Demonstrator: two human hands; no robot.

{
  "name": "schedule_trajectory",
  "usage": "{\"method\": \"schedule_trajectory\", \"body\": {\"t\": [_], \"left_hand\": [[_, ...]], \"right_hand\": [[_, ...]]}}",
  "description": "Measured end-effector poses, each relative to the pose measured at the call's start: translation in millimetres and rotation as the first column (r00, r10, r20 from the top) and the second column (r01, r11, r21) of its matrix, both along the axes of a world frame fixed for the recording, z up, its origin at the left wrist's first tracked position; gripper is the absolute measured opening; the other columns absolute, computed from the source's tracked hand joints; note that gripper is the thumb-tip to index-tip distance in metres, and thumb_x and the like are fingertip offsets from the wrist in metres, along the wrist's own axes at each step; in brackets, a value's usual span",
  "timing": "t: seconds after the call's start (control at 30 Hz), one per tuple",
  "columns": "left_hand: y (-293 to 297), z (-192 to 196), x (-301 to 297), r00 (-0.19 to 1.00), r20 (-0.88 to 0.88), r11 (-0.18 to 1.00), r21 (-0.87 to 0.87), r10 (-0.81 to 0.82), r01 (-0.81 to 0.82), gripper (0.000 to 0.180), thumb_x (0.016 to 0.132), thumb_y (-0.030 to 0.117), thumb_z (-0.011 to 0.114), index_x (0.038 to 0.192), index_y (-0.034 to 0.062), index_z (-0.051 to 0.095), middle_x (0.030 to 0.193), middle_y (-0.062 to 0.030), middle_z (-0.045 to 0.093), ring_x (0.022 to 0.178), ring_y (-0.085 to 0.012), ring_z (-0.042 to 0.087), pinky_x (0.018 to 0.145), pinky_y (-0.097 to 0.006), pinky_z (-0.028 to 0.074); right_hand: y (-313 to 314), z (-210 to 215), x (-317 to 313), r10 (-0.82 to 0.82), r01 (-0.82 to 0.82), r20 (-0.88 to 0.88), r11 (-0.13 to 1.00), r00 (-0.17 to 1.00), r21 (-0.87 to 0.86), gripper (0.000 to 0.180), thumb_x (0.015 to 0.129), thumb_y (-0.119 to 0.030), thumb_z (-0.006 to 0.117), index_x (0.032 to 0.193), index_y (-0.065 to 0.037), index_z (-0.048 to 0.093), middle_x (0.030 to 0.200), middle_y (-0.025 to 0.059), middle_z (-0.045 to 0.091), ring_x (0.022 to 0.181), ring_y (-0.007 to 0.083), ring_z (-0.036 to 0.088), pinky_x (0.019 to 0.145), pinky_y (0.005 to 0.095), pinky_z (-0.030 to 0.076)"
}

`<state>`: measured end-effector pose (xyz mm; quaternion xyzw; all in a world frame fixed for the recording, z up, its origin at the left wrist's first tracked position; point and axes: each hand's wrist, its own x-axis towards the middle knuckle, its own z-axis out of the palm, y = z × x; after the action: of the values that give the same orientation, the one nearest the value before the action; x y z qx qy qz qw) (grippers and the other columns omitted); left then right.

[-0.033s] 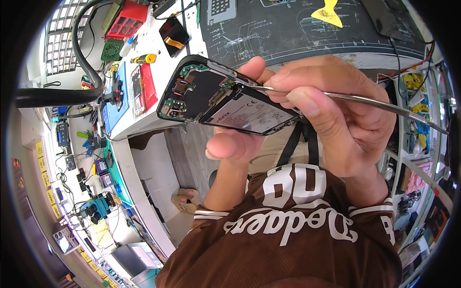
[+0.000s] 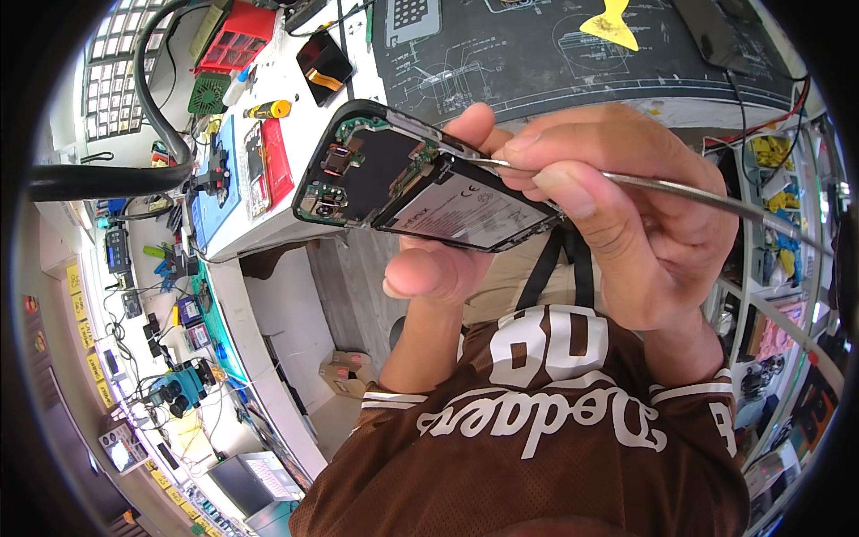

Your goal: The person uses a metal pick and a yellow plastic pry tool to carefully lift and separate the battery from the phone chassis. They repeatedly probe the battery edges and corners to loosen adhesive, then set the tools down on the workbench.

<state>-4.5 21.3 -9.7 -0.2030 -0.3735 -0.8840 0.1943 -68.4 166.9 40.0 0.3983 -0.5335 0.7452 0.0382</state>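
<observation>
Your L hand (image 2: 438, 271) holds the phone (image 2: 371, 166), cover off, in front of the table (image 2: 302, 134); batt (image 2: 474, 213) still in its bay. R hand's (image 2: 649, 224) fingers pinch a metal tool (image 2: 684, 187), tip nr batt corner.

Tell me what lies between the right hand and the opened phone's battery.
In the head view, the thin end of a metal tool, held in the right hand, reaches toward the battery.
</observation>
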Motion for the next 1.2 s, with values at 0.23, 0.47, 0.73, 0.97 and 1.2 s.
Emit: {"method": "schedule_trajectory", "body": {"t": [0.23,0.47,0.73,0.97,1.2], "left_hand": [[-4,-3,-2,1.0,-0.01,1.0,-0.012,0.007,-0.007,0.126,0.066,0.082,0.073,0.156,-0.0002,0.038,0.126,-0.0165,0.066,0.116,-0.023,0.063,0.098,-0.037,0.052],[3,3,3,0.998,0.05,0.999,0.003,0.049,-0.049,0.131,0.063,0.078,0.078,0.157,-0.002,0.034,0.131,-0.015,0.062,0.12,-0.0228,0.062,0.101,-0.037,0.051],[4,-7,-1,0.997,-0.032,0.991,-0.115,0.065,-0.068,0.13,0.066,0.081,0.07,0.16,0.0018,0.028,0.142,-0.014,0.055,0.124,-0.0209,0.059,0.104,-0.038,0.05],[17,17,10,0.95,0.278,0.989,-0.005,0.144,-0.149,0.127,0.062,0.06,0.093,0.157,0.0009,0.035,0.131,-0.0139,0.064,0.12,-0.0262,0.063,0.102,-0.041,0.052],[10,8,1,0.995,0.093,0.993,0.116,-0.043,0.032,0.122,0.068,0.077,0.074,0.156,0.0022,0.037,0.131,-0.0207,0.065,0.118,-0.0287,0.066,0.1,-0.044,0.055]], "right_hand": [[-1,1,-6,-0.029,0.034,-0.106,0.999,0.994,0.039,0.016,0.095,0.004,0.06,0.105,0.008,0.071,0.098,0.0211,0.074,0.084,0.0235,0.072,0.077,0.0319,0.058],[-4,-7,-5,-0.114,0.116,-0.226,0.993,0.967,-0.003,0.018,0.093,0.006,0.062,0.109,0.006,0.07,0.1,0.0213,0.074,0.089,0.0276,0.073,0.079,0.036,0.06],[-9,-15,-2,-0.199,0.195,-0.253,0.98,0.947,-0.042,0.017,0.094,0.004,0.062,0.109,0.004,0.07,0.1,0.0211,0.074,0.086,0.0272,0.073,0.078,0.0361,0.059],[-6,-14,-4,-0.137,0.137,-0.128,0.991,0.982,-0.007,0.016,0.097,-0.002,0.062,0.108,0.004,0.072,0.101,0.0199,0.074,0.082,0.0214,0.071,0.074,0.0307,0.058],[-8,-14,-7,-0.007,0.011,0.039,0.994,0.999,-0.108,0.016,0.099,-0.005,0.062,0.106,0.006,0.072,0.102,0.0181,0.074,0.08,0.0156,0.07,0.072,0.0257,0.056]]}}
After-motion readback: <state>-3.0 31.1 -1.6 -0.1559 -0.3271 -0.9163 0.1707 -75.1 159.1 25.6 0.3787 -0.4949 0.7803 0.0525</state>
